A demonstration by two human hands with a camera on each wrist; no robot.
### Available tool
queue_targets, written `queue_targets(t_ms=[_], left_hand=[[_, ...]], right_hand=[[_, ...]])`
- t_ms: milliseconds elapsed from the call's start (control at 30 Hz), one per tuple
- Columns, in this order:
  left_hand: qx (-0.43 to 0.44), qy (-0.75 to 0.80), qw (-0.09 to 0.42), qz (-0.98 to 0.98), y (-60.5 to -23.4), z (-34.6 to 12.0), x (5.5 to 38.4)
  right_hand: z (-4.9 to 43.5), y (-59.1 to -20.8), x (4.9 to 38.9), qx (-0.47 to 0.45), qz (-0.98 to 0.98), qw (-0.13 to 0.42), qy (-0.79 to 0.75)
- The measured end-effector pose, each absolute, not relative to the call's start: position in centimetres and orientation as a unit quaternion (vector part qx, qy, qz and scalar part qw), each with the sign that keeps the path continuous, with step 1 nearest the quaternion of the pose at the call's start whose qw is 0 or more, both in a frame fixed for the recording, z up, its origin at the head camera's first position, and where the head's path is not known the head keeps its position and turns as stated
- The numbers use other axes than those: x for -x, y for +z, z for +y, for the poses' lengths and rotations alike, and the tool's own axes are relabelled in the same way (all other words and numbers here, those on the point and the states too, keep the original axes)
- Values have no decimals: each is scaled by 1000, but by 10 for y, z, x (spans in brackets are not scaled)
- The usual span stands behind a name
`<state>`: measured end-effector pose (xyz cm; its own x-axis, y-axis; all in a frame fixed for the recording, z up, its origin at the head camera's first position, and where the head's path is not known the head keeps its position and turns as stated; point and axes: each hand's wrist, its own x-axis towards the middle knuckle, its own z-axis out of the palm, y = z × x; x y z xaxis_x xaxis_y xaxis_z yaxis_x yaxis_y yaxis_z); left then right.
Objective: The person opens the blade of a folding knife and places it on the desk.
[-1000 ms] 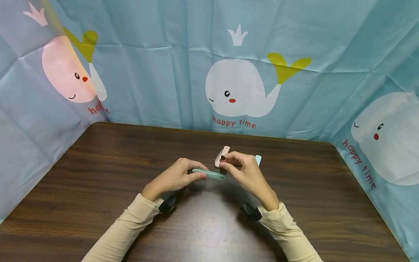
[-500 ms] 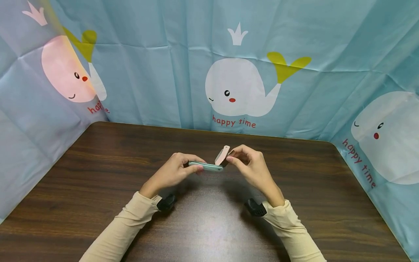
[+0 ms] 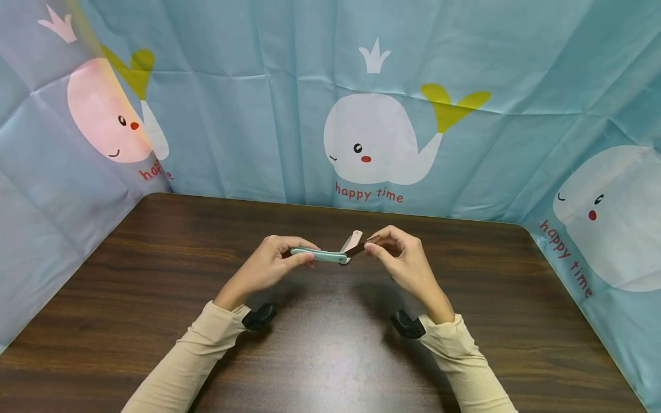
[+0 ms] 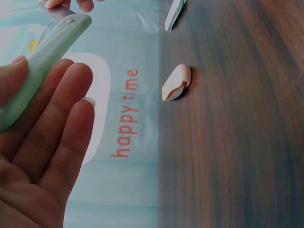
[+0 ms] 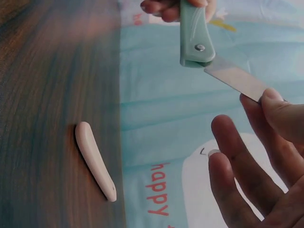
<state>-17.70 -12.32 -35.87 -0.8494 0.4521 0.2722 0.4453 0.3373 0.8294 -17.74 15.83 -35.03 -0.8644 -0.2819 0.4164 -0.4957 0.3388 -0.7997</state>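
A folding knife [image 3: 320, 255] with a pale green handle is held above the table between both hands. My left hand [image 3: 267, 263] grips its handle, thumb on the near side. The dark-looking blade [image 3: 355, 249] sticks out from the handle's right end, swung well out at an angle. Thumb and forefinger of my right hand [image 3: 405, 264] pinch the blade near its tip; in the right wrist view, the blade [image 5: 237, 80] shows bright below the pivot rivet. The other right-hand fingers [image 5: 223, 166] are spread loosely.
A pink folding knife [image 3: 356, 236] lies folded on the wooden table [image 3: 206, 344], just behind the held knife. Another pale green knife [image 4: 175, 14] lies farther off in the left wrist view. A blue whale-print curtain [image 3: 289, 115] hangs behind the table.
The blade has swung from steeply upright to farther out from the handle. The right hand has moved right and away, the left hand left and away. The second green knife is now hidden in the head view.
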Motion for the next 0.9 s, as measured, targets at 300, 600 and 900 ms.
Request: queue_targets(t_ms=[300,600,900], left_hand=[[-270,473,3,839,-357,-123,176],[-276,461,10,843,-358,-122,176],[-286,496,3,820,-359,-122,176]], right_hand=[[160,-348,175,-208,-836,49,505],[161,-348,175,-220,-844,73,484],[164,-348,178,-216,-837,63,499]])
